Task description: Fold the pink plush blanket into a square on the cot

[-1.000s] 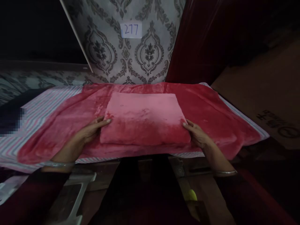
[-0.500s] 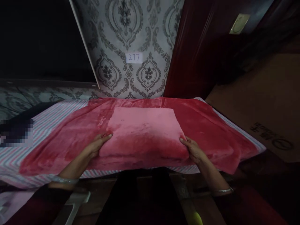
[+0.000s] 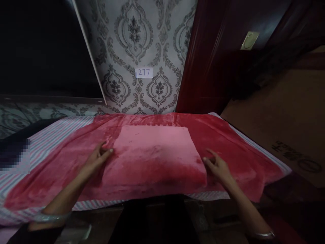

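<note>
A folded pink blanket (image 3: 154, 154) lies as a neat rectangle on a spread red blanket (image 3: 228, 152). My left hand (image 3: 95, 161) rests open beside the fold's left edge, fingertips just touching it. On the other side my right hand (image 3: 218, 167) hovers open just off the fold's right edge, fingers loosely spread, holding nothing. A bangle sits on each wrist.
The red blanket covers a striped sheet (image 3: 48, 139) on a bed-like surface. Behind stands damask wallpaper with a paper label reading 277 (image 3: 144, 72), and a dark red curtain (image 3: 203, 61). A cardboard box (image 3: 291, 135) lies at the right. A pixelated dark patch (image 3: 15, 156) sits at the left.
Both hands have let go of the folded pink blanket's sides and drawn slightly outward, fingers opening. The view has tilted up, so the bed sits lower in the frame.
</note>
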A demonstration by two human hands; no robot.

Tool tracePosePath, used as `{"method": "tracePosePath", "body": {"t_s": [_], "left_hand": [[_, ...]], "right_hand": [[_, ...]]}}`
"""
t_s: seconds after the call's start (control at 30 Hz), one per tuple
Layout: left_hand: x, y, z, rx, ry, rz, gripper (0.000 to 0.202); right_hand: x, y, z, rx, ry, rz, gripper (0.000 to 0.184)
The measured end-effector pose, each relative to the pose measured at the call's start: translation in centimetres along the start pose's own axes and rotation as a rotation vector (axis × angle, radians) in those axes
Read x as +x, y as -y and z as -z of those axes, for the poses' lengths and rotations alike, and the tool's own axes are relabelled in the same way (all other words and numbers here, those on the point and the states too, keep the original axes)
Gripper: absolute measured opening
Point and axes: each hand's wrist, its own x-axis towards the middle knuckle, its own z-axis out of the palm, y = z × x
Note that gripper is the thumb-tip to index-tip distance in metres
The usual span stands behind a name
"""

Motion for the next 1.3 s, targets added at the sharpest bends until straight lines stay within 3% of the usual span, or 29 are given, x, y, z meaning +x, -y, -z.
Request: {"method": "tracePosePath", "body": {"t_s": [0.07, 0.1, 0.17, 0.23, 0.27, 0.33, 0.43, 0.53, 0.63, 0.83, 0.93, 1.07, 1.2, 1.3], "left_hand": [[1.7, -2.1, -2.0, 0.127, -0.015, -0.22, 0.072], [2.6, -3.5, -3.5, 0.187, 0.036, -0.302, 0.069], [4.3, -6.6, -7.2, 0.347, 0.277, -0.423, 0.072], [5.9, -9.0, -11.0, 0.539, 0.453, -0.47, 0.072], [6.5, -9.7, -12.7, 0.652, 0.489, -0.483, 0.072], [7.4, -9.5, -15.3, 0.854, 0.491, -0.501, 0.07], [7.9, -6.6, -17.1, 1.003, 0.436, -0.529, 0.069], [8.2, -3.7, -17.4, 1.016, 0.392, -0.579, 0.07], [9.0, -3.1, -17.2, 1.024, 0.373, -0.583, 0.072], [11.2, -4.1, -15.1, 1.084, 0.222, -0.397, 0.066], [12.0, -4.0, -14.0, 1.048, 0.188, -0.299, 0.062], [12.5, -3.9, -13.2, 1.003, 0.16, -0.237, 0.058], [12.7, -5.6, -12.3, 0.951, 0.144, -0.223, 0.052], [10.7, -7.7, -11.5, 0.923, 0.103, -0.278, 0.053]], "right_hand": [[2.2, 2.6, -1.4, -0.222, -0.097, 0.211, 0.067], [3.5, 4.3, -2.9, -0.309, -0.037, 0.315, 0.066], [5.9, 7.7, -6.7, -0.486, 0.163, 0.484, 0.064], [8.1, 10.3, -10.8, -0.676, 0.287, 0.521, 0.063], [8.9, 10.8, -12.5, -0.761, 0.298, 0.499, 0.062], [10.0, 10.4, -14.7, -0.908, 0.292, 0.432, 0.059], [10.5, 7.2, -15.7, -1.01, 0.277, 0.385, 0.057], [10.6, 4.6, -15.5, -1.002, 0.267, 0.408, 0.058], [10.9, 4.1, -15.5, -0.986, 0.262, 0.412, 0.056], [12.4, 3.7, -14.1, -1.032, 0.165, 0.276, 0.057], [13.2, 2.8, -13.1, -1.003, 0.116, 0.166, 0.06], [13.7, 2.1, -12.8, -0.92, 0.1, 0.133, 0.06], [13.5, 3.4, -12.6, -0.872, 0.094, 0.096, 0.06], [12.3, 5.7, -12.7, -0.929, 0.114, 0.161, 0.058]]}}
